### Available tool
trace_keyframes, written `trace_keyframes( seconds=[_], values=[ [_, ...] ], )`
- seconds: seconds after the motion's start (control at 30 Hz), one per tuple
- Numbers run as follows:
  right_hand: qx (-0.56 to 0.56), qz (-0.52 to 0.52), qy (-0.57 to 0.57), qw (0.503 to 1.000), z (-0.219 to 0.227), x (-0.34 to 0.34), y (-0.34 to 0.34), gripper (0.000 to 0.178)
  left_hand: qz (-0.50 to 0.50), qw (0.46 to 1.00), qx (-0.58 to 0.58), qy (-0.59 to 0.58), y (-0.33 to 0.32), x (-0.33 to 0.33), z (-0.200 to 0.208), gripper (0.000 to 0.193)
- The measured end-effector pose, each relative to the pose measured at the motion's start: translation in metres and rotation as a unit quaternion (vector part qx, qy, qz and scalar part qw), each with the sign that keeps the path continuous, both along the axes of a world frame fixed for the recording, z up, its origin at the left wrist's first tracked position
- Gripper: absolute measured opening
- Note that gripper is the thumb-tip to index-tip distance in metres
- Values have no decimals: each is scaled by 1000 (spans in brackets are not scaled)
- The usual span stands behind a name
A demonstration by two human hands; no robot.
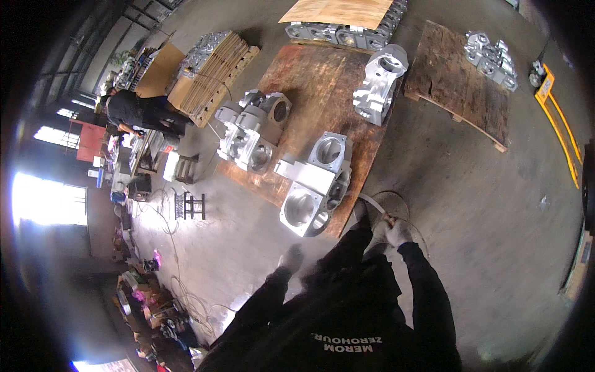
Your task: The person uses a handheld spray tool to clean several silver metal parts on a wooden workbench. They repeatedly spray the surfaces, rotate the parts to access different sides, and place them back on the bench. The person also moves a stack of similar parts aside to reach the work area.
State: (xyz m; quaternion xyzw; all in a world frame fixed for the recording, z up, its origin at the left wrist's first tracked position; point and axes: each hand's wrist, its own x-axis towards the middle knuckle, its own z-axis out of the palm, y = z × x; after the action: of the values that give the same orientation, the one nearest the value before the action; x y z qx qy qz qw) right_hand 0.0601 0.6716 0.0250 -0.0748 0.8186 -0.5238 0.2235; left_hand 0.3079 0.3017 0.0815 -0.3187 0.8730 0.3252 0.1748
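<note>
My right hand (pixel 398 233), in a pale glove, is closed around one end of a light grey tube (pixel 372 202). This tube reaches toward the near right corner of a worn wooden board, and its full shape is hard to make out. My left hand (pixel 292 256), also gloved, hangs to the left of my legs; its fingers are blurred. Closest to both hands is a silver cast-metal housing (pixel 316 177) with large round bores, lying at the board's near edge. A second metal casting (pixel 253 131) lies left of it, and a third casting (pixel 379 84) at the far right.
The wooden board (pixel 310 80) lies ahead of me. Beyond it are stacked castings under plywood (pixel 341 11). Another pallet (pixel 455 80) and a yellow pallet-jack handle (pixel 558 121) are to the right. A thin hose (pixel 406 204) loops over the floor. A person (pixel 142 113) bends at the left beside a small stool (pixel 189 206).
</note>
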Motion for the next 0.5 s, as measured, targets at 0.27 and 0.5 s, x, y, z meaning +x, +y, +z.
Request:
trace_keyframes(
  seconds=[0.27, 0.5],
  values=[
    [116, 122, -55, 984, 76, -21, -40, 29, 21, 999, -17, 22, -26, -109, 25, 38],
    [1, 121, -93, 988, 2, -46, -34, 39, 208, 976, 55, 31, -89, -211, -6, 45]
  ],
)
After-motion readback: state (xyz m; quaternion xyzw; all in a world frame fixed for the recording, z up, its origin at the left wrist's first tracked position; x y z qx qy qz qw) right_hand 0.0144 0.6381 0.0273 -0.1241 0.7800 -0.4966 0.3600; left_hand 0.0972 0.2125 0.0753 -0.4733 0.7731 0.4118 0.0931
